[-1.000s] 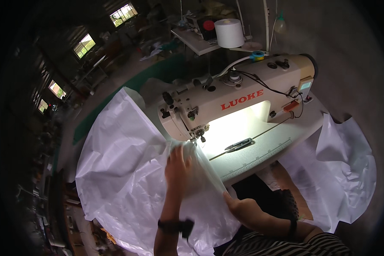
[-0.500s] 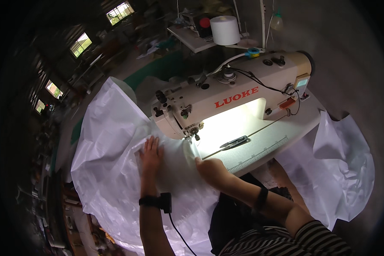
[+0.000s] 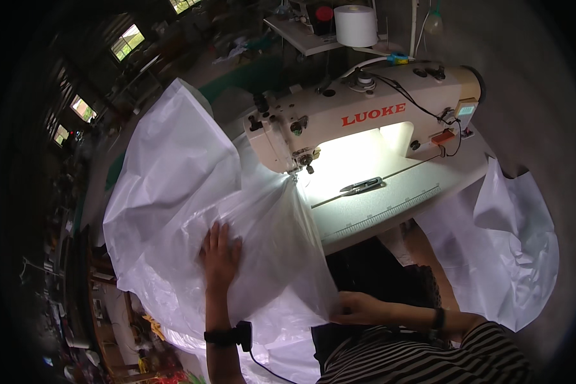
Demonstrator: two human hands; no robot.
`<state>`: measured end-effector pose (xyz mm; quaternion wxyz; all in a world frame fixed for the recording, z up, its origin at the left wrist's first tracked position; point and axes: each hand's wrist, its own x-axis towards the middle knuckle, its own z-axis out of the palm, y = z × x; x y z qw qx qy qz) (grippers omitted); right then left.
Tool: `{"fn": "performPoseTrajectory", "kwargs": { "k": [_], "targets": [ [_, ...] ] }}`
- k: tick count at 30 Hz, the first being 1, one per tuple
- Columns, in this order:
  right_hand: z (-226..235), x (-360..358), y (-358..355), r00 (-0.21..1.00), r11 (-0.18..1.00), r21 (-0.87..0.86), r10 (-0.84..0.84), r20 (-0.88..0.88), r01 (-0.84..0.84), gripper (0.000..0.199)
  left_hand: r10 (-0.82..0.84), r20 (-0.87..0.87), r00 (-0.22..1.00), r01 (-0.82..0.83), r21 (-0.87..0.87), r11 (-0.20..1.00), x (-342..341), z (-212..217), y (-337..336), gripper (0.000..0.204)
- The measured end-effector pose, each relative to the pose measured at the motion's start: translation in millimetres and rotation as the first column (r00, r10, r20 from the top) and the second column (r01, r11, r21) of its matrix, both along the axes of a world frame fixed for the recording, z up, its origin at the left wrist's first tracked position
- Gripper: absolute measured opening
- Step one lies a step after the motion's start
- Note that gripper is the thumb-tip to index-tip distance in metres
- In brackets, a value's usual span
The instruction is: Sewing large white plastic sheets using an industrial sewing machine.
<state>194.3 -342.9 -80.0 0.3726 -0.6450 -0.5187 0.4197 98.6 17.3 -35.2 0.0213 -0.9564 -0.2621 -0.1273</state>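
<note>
A large white plastic-like sheet [image 3: 163, 160] lies in folds to the left of the sewing machine [image 3: 339, 141], and part of it runs under the machine's needle area. My left hand [image 3: 221, 256] rests on the sheet with its fingers spread. Down by my lap, my right hand [image 3: 358, 308] is closed on the sheet's right edge, which stretches taut up to the needle. The right fingertips are partly hidden.
Thread snips [image 3: 363, 186] lie on the machine bed beside a printed ruler scale [image 3: 390, 211]. Another part of white sheeting [image 3: 518, 237] hangs at the right. A white thread cone [image 3: 355, 27] stands on a shelf [image 3: 301, 35] behind. A lamp lights the bed.
My right hand has moved from near the needle down toward my lap, drawing the sheet's edge along. My left hand has slid slightly lower on the sheet. The machine appears higher in view.
</note>
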Motion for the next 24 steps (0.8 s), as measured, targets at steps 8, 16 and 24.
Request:
{"fn": "performPoseTrajectory", "kwargs": {
  "k": [8,16,24],
  "targets": [
    [-6,2,-112,0.582,0.849,-0.521,-0.466,-0.667,0.082,0.038,-0.192,0.173,0.966,0.206,-0.069,0.976,-7,-1,31,0.052],
    [48,26,-40,0.895,0.886,-0.141,-0.445,0.009,0.442,0.072,-0.21,0.005,0.978,0.21,-0.092,0.973,-4,43,-98,0.048],
    [25,8,-43,0.782,0.836,0.173,-0.549,0.294,0.521,0.051,0.023,-0.101,0.995,-0.038,-0.146,0.989,-16,9,-78,0.058]
  ]
}}
